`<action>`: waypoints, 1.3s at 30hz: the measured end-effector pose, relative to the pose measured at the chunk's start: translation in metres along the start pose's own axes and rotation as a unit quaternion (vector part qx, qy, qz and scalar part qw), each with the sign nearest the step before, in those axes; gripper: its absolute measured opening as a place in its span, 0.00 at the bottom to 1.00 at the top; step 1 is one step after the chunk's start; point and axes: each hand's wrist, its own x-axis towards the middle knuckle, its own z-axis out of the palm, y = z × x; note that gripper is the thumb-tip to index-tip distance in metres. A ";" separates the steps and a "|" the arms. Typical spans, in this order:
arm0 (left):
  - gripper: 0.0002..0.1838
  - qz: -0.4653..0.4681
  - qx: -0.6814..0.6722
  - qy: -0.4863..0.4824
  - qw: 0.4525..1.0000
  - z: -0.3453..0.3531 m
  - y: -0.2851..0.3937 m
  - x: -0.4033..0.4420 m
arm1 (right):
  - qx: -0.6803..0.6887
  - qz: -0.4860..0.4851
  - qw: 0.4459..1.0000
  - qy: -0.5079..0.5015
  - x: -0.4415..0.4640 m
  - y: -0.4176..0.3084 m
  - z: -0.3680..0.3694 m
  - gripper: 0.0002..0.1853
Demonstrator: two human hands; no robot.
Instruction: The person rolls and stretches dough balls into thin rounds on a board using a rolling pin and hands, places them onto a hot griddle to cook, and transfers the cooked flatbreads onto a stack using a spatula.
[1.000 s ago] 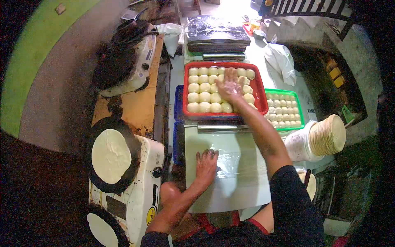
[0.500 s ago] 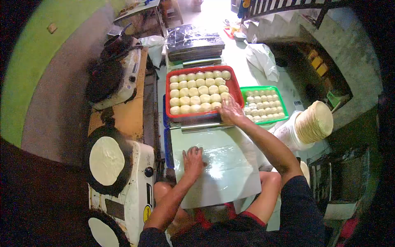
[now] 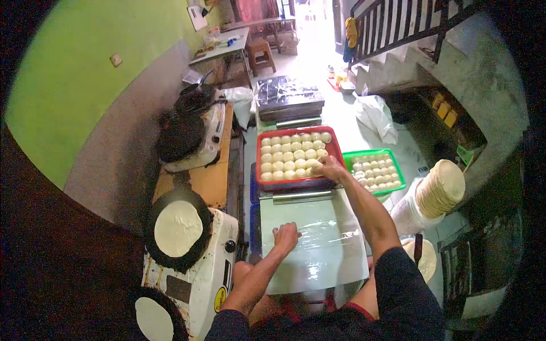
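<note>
Rows of pale round dough balls [image 3: 289,156] fill most of a red tray [image 3: 339,149]. At the tray's near right corner, my right hand [image 3: 331,169] has its fingers closed around a dough ball at the end of the nearest row. My left hand [image 3: 286,237] rests on the left part of a shiny white board [image 3: 318,267], its fingers curled; whether anything is under them is hidden. A metal rolling pin [image 3: 301,196] lies between the tray and the board.
A green tray [image 3: 402,181] of smaller dough balls is at the right, beside a stack of flat rounds [image 3: 441,190]. On the left, a white stove [image 3: 219,250] carries dark griddles with flatbreads [image 3: 178,228]. Black slabs [image 3: 290,99] lie beyond the red tray.
The view has tilted up. My right hand has gone from lying spread over the dough balls to the near right corner, where its fingers have closed. My left hand's fingers have curled in.
</note>
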 end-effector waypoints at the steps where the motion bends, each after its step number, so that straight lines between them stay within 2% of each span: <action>1: 0.16 -0.006 -0.023 0.009 1.000 0.004 -0.006 0.006 | 0.014 -0.033 0.999 0.008 -0.017 -0.007 0.000 0.30; 2: 0.14 -0.016 -0.052 0.011 0.998 0.014 -0.010 0.005 | 0.025 -0.061 0.998 0.009 -0.043 -0.014 0.000 0.30; 3: 0.13 -0.023 -0.001 0.010 1.000 0.010 -0.011 0.014 | 0.035 -0.084 0.996 0.004 -0.069 -0.012 0.004 0.30; 4: 0.15 -0.017 -0.011 0.057 0.998 -0.002 -0.009 0.018 | 0.081 -0.100 0.987 -0.092 -0.091 0.011 0.016 0.31; 6: 0.16 -0.030 -0.027 0.052 0.998 -0.036 0.003 0.028 | 0.064 -0.043 0.961 -0.267 -0.164 -0.006 0.032 0.19; 7: 0.17 0.014 -0.075 0.113 0.991 -0.047 0.006 0.036 | 0.067 -0.062 0.937 -0.339 -0.173 0.028 0.064 0.15; 8: 0.16 0.010 -0.012 0.121 0.993 -0.076 0.029 0.037 | -0.003 -0.128 0.948 -0.291 -0.177 0.069 0.095 0.14; 9: 0.13 0.118 -0.036 0.227 0.966 -0.085 0.031 0.044 | -0.072 -0.198 0.948 -0.239 -0.178 0.107 0.125 0.13; 10: 0.13 0.091 -0.025 0.192 0.977 -0.120 0.058 0.034 | -0.140 -0.271 0.935 -0.181 -0.180 0.126 0.143 0.12; 11: 0.13 0.131 -0.042 0.238 0.962 -0.128 0.065 0.034 | -0.225 -0.194 0.933 -0.206 -0.200 0.054 0.115 0.21; 14: 0.11 0.164 -0.070 0.240 0.954 -0.166 0.092 0.021 | -0.321 -0.141 0.927 -0.135 -0.209 0.045 0.157 0.37; 15: 0.11 0.154 -0.068 0.227 0.959 -0.171 0.098 0.016 | -0.297 -0.100 0.939 -0.140 -0.214 0.032 0.168 0.48; 18: 0.11 0.133 -0.063 0.193 0.970 -0.167 0.103 0.002 | -0.342 -0.120 0.932 -0.008 -0.223 0.018 0.183 0.47; 20: 0.11 0.144 -0.059 0.183 0.971 -0.160 0.102 -0.013 | -0.340 -0.095 0.935 -0.034 -0.226 0.017 0.190 0.47; 22: 0.10 0.169 -0.069 0.204 0.962 -0.161 0.099 -0.025 | -0.294 -0.111 0.949 0.001 -0.213 0.028 0.186 0.47; 24: 0.11 0.174 -0.055 0.201 0.962 -0.166 0.092 -0.033 | -0.335 -0.134 0.933 -0.009 -0.220 0.043 0.194 0.43; 25: 0.12 0.180 -0.093 0.197 0.959 -0.160 0.084 -0.032 | -0.315 -0.148 0.937 -0.039 -0.229 0.039 0.196 0.43; 26: 0.12 0.163 -0.093 0.195 0.963 -0.159 0.082 -0.039 | -0.293 -0.151 0.941 -0.077 -0.249 0.038 0.199 0.42; 29: 0.13 0.135 -0.114 0.180 0.968 -0.151 0.078 -0.055 | -0.308 -0.157 0.935 -0.075 -0.270 0.032 0.191 0.42; 32: 0.13 0.148 -0.086 0.197 0.965 -0.141 0.073 -0.067 | -0.256 -0.104 0.955 -0.111 -0.268 0.022 0.176 0.40; 33: 0.13 0.164 -0.107 0.194 0.961 -0.140 0.071 -0.077 | -0.262 -0.075 0.956 -0.109 -0.269 0.022 0.173 0.38; 36: 0.10 0.182 -0.038 0.171 0.968 -0.126 0.058 -0.114 | -0.305 -0.149 0.940 -0.019 -0.284 0.064 0.141 0.36; 37: 0.09 0.191 -0.008 0.164 0.968 -0.113 0.048 -0.127 | -0.266 -0.073 0.961 -0.026 -0.285 0.081 0.114 0.33; 39: 0.08 0.185 0.011 0.133 0.974 -0.080 0.027 -0.151 | -0.222 0.014 0.975 0.007 -0.286 0.123 0.057 0.28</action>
